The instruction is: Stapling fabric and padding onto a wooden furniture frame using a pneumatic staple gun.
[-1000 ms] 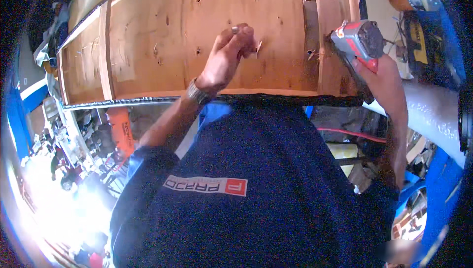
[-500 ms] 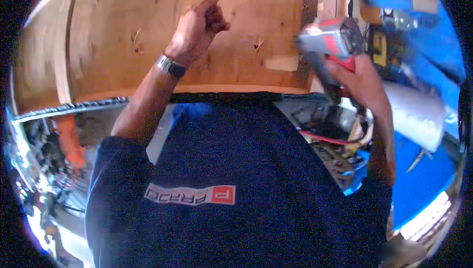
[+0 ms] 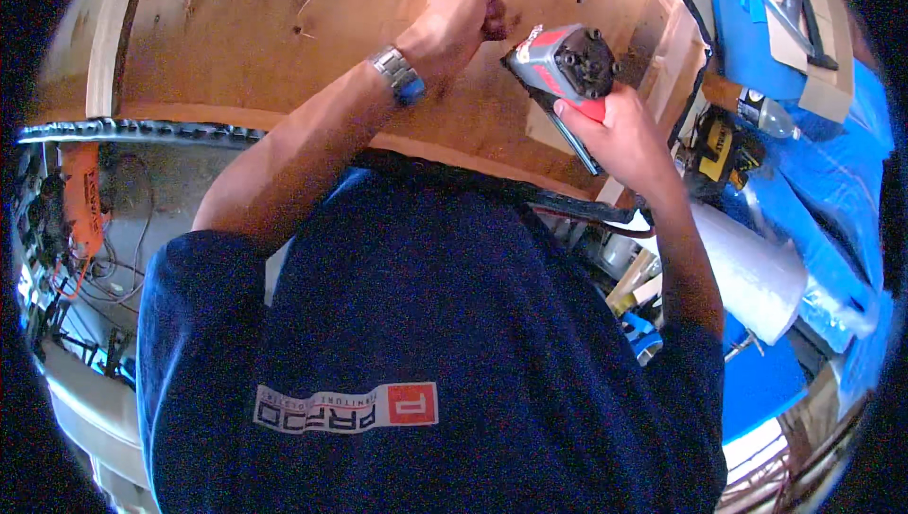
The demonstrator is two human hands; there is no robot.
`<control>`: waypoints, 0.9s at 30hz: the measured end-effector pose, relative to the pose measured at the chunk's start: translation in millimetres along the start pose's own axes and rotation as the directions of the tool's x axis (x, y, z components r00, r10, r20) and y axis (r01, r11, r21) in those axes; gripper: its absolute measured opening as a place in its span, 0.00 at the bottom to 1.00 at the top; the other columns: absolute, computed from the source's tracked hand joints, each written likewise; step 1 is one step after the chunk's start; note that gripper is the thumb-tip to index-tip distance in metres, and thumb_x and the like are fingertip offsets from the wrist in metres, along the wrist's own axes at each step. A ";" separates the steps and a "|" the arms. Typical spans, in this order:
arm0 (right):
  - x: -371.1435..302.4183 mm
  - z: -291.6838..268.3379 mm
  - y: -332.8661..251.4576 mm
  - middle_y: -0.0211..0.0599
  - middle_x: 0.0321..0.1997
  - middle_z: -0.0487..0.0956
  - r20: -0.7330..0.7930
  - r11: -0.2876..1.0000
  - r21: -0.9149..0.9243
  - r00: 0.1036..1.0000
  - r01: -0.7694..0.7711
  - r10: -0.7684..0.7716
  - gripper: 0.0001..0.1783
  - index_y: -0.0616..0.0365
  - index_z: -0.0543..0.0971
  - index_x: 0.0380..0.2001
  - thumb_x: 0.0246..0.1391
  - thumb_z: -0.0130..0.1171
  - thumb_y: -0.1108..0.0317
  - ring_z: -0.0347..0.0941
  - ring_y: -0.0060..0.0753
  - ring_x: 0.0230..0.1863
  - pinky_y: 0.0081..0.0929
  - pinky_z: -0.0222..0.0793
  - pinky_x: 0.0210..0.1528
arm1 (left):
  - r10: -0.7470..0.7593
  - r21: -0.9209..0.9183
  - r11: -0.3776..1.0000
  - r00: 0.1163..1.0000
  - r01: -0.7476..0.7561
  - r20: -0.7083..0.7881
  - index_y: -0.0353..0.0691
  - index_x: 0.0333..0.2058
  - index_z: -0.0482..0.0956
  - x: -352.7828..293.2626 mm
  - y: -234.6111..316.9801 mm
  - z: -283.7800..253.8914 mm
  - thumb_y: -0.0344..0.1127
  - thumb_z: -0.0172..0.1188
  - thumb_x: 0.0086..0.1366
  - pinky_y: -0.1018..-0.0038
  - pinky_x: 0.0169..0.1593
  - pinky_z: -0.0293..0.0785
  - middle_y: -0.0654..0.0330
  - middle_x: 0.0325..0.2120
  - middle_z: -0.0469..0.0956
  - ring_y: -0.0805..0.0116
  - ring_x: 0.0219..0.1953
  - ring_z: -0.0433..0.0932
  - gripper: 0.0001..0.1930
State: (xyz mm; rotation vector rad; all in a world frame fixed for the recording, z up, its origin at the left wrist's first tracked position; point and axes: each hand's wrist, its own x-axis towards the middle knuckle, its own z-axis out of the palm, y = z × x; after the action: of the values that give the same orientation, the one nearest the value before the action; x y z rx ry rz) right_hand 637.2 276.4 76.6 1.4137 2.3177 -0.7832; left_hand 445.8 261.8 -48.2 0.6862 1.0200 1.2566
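Head view: near 12 o'clock, the left hand (image 3: pixel 459 22) has its fingers curled closed over a brown wooden panel (image 3: pixel 218 60); whether they pinch anything cannot be told. At 1 o'clock, the right hand (image 3: pixel 629 140) is wrapped round a grey-and-red gun-shaped tool (image 3: pixel 558 60), its nose pointing toward 10 o'clock. Compared with a second ago, the tool has come in from the panel's 2 o'clock side to just beside the left hand, which seems to bring both hands to one working spot. The panel spans 10 to 2 o'clock, its near edge lined with a black strip (image 3: pixel 142 132). Farther out: a plastic-looking roll (image 3: pixel 752 273) at 3, a bottle (image 3: pixel 777 119) at 2, an orange object (image 3: pixel 83 197) at 9.
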 end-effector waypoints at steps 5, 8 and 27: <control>-2.9 9.2 3.4 0.49 0.16 0.75 -0.051 1.000 0.009 0.999 -0.004 0.005 0.20 0.67 0.76 0.20 0.51 0.55 0.57 0.67 0.46 0.15 0.40 0.63 0.23 | 0.085 0.311 0.946 0.996 -0.091 0.033 0.38 0.29 0.75 -4.5 8.7 7.9 0.32 0.52 0.63 0.74 0.34 0.69 0.61 0.22 0.72 0.69 0.24 0.71 0.06; -6.6 9.7 6.0 0.47 0.16 0.74 -0.051 0.997 0.071 0.998 -0.033 0.037 0.20 0.66 0.76 0.20 0.51 0.56 0.57 0.66 0.45 0.15 0.39 0.63 0.23 | 0.143 0.484 0.860 0.987 -0.161 0.074 0.38 0.28 0.75 -7.2 14.0 6.1 0.31 0.52 0.62 0.75 0.34 0.68 0.61 0.22 0.72 0.69 0.23 0.70 0.06; -34.7 -33.4 5.7 0.29 0.13 0.71 -0.032 0.875 0.466 0.987 -0.127 0.160 0.11 0.60 0.77 0.28 0.54 0.57 0.62 0.63 0.24 0.14 0.23 0.60 0.18 | 0.209 0.769 0.020 0.755 -0.639 0.621 0.45 0.25 0.77 -67.8 -12.4 21.1 0.36 0.57 0.50 0.64 0.41 0.68 0.60 0.31 0.77 0.59 0.36 0.72 0.04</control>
State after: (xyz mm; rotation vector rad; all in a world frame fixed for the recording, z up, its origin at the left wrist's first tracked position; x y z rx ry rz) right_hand 658.7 273.7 119.9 1.8080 2.1236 -1.3255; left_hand 470.6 195.6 -33.9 2.4005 1.3019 0.6966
